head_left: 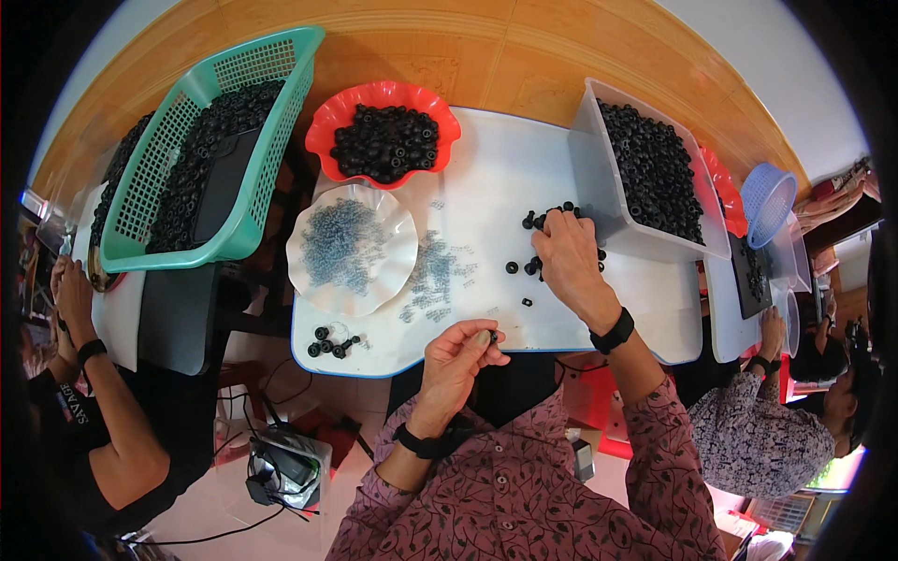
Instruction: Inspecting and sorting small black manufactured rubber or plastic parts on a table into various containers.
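Two hands work over a white tabletop (486,187) strewn with small parts. The left hand (456,355), at about six o'clock on the table's near edge, is raised with palm turned up and fingers curled together; thumb and fingertips pinch a small black ring (493,335), though whether a spring is already fitted to it is too small to tell. The right hand (569,257), at about three o'clock from the table's middle, lies palm down with the wrist bent, fingers spread and pressed onto a loose cluster of black rings (538,222) just outside the clear plastic bin (594,168), which stands tilted and well filled with more rings.

As a judgement of progress: only a small group of assembled-looking black pieces (329,342) sits at about eight o'clock near the table's front left corner, while the clear bin, the red scalloped bowl (385,96) at eleven o'clock and the green basket (215,140) at ten o'clock hold plenty of black rings. The white scalloped plate (351,248) at nine o'clock is covered in small metal springs (435,271), with more scattered just beside it. So most of the work appears left to do.

Other people's arms show at the far left and far right edges.
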A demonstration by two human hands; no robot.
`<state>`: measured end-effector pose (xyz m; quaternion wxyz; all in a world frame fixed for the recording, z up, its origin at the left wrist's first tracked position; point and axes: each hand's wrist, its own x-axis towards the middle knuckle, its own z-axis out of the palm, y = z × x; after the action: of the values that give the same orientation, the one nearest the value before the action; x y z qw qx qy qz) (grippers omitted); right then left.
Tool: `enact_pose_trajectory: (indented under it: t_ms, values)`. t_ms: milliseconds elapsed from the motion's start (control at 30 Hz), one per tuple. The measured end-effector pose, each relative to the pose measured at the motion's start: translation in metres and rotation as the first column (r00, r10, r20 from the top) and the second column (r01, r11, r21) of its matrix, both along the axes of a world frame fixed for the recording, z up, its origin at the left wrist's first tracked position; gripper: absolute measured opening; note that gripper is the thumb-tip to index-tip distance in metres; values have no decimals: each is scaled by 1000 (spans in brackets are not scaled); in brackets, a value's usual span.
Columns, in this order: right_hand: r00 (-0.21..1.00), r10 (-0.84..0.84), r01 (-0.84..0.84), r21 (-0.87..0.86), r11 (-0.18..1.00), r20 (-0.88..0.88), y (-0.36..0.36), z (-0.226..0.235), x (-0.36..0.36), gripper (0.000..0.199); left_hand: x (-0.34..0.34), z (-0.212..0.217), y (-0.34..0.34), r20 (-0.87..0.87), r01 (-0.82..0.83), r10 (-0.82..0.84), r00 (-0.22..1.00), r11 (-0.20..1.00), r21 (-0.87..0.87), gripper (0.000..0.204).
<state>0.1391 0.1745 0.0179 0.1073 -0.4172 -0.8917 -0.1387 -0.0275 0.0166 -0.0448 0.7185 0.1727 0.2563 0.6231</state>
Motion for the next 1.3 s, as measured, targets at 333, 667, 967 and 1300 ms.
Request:
enact_pose_trajectory:
  t_ms: [333, 667, 967, 1300]
  values:
    - [548, -545, -208, -735, 646, -634, -39, 21, 18, 11, -4, 0, -3, 21, 18, -18, 1000, 1000, -15, 21]
    - [54, -742, -742, -524, 418, -668, -104, 7, 20, 23, -3, 19, -7, 156, 57, -49, 987, 997, -43, 20]
    - [-32, -786, -749, -506, 428, -617, -137, 1, 11, 21, 9, 35, -8, 187, 73, -67, 980, 997, -28, 20]
    - [124, -590, -508, -562, 653, -798, -149, 9, 0, 20, 17, 31, -9, 173, 78, -84, 981, 996, 41, 22]
